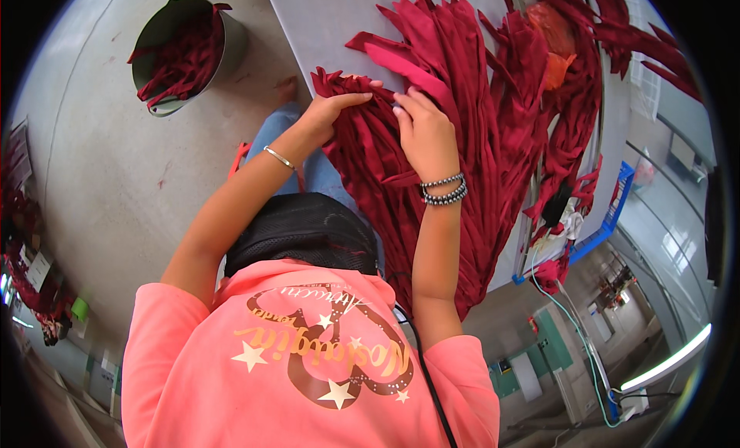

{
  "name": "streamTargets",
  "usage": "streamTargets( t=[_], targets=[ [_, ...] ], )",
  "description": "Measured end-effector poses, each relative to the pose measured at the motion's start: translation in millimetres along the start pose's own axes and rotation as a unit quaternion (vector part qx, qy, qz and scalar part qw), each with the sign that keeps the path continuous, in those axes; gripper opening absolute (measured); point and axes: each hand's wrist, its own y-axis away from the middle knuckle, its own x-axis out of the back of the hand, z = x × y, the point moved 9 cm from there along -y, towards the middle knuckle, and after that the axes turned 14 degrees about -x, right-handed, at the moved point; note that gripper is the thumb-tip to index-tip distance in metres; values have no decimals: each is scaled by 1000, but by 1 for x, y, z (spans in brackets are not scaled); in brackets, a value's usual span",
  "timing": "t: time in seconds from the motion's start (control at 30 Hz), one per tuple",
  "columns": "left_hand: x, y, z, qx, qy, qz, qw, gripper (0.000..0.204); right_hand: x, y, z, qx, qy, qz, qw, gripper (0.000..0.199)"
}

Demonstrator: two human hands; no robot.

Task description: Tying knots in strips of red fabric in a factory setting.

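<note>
A thick pile of dark red fabric strips (478, 163) hangs lengthwise over the table edge and across my lap. At its near left end, my left hand (327, 115) grips the bunched end of a dark red fabric strip (347, 85), thumb laid along the top. Just right of it, my right hand (425, 128) is closed with thumb and fingertips pinched together over the same cloth. Something small and pale shows at those fingertips, too small to name. One brighter pinkish-red strip (408, 69) lies beyond my right hand.
A dark green bucket (231, 51) with red fabric pieces stands on the floor at far left. The pale table (308, 16) runs under the pile. An orange plastic bag (551, 32) sits on the strips at far right. A blue crate edge (609, 220) stands beyond the table.
</note>
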Motion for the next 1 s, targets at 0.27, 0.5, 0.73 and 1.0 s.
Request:
streamTargets(
  t=[0.27,0.5,0.73,1.0],
  targets=[
    [8,-1,-5,-12,-18,53,998,39,32,-23,-4,83,133,223,962,36],
    [8,3,-5,-5,16,46,999,47,32,-2,-2,123,-42,211,969,14],
    [-4,2,1,7,21,-70,997,51,-17,26,9,55,-156,-64,984,30],
    [9,7,-7,57,-22,1,998,23,-19,18,10,49,-239,-68,968,23]
  ],
)
